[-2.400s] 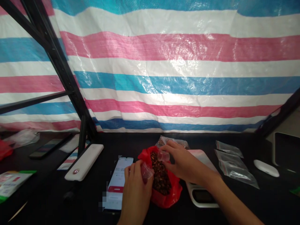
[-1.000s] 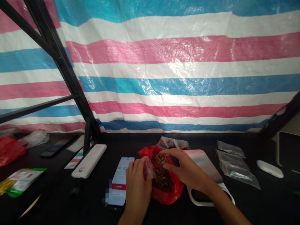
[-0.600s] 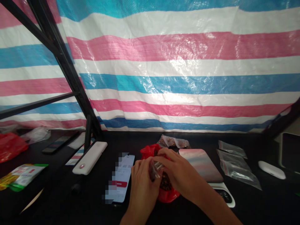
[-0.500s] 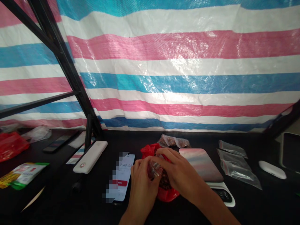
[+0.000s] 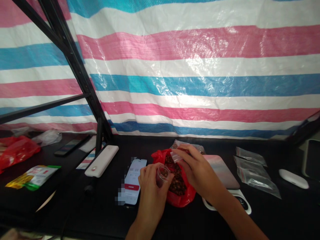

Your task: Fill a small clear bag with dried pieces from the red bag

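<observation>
My left hand (image 5: 152, 181) is closed around a small clear plastic cup (image 5: 163, 173), tilted, with some brown bits showing inside. It is held over the left edge of an open red plastic bag (image 5: 183, 201). Small reddish-brown dried pieces (image 5: 178, 181) fill the bag; their exact kind is unclear. Above the bag's right side, my right hand (image 5: 196, 170) pinches a clear plastic zip bag (image 5: 176, 156), largely hidden by the fingers. The two hands are apart.
A phone with a timer (image 5: 133, 181) lies left of the red bag, a white power bank (image 5: 102, 161) beyond it. Filled clear bags (image 5: 200, 147) lie behind. To the right are a pinkish flat device (image 5: 222, 170), zip bags (image 5: 256, 173) and a white case (image 5: 293, 179).
My hands have separated: the right moved up and right from the cup, now with a clear plastic bag visible in its fingers. More of the red bag's contents shows. The view shifted slightly.
</observation>
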